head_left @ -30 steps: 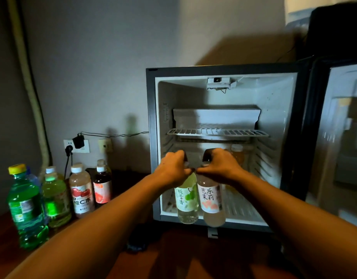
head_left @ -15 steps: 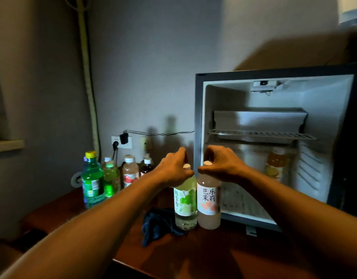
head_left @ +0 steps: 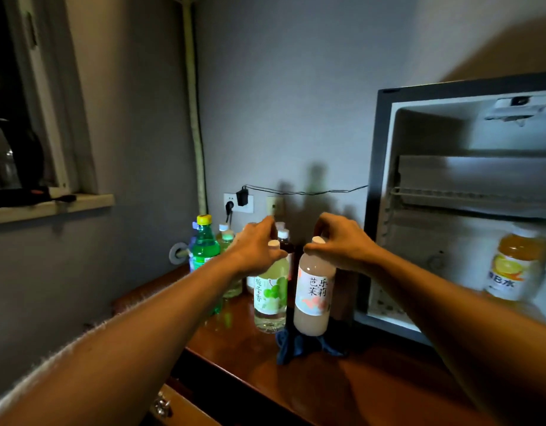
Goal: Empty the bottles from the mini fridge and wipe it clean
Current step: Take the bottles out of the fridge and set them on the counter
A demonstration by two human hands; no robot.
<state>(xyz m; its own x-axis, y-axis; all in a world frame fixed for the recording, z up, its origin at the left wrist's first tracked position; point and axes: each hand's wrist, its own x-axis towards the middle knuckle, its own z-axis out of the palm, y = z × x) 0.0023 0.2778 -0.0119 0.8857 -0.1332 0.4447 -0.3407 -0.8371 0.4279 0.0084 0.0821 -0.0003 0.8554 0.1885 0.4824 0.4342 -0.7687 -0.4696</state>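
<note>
Mini fridge (head_left: 385, 210) stands open at R on the wooden desk (head_left: 373, 392); inside, one orange juice bottle (head_left: 513, 265) w/ white cap stands upright on the fridge floor under the wire shelf (head_left: 468, 196), its label blurred. L hand (head_left: 256, 253) has its grip curled round the neck of the green-label bottle (head_left: 271, 298), fingers just under the white cap; bottle is clear w/ pale yellowish-green liquid filling most of it, grape picture on label. R hand (head_left: 342, 244) pinches the neck of the pink-label bottle (head_left: 313, 298), cloudy pale-pink liquid up to the shoulder, white cap showing above the fingers. Both bottles hang upright from the grips, side by side, close but can't tell if touching, in front of the fridge's L edge & outside it. Pink-label bottle's base is over a dark blue cloth (head_left: 299, 345) crumpled on the desk; can't tell if base rests on it. Green-label bottle's base is near the desk surface, contact unclear. Behind the L hand, a group of bottles stands by the wall: a green soda bottle (head_left: 205, 245) w/ yellow cap, a lighter green one (head_left: 227, 239) w/ white cap, a dark bottle (head_left: 284, 241) w/ white cap, others partly hidden by the hand. Wall socket (head_left: 238, 202) w/ plugs above them, cable (head_left: 311, 191) running to the fridge. Window sill (head_left: 50, 207) at far L.
</note>
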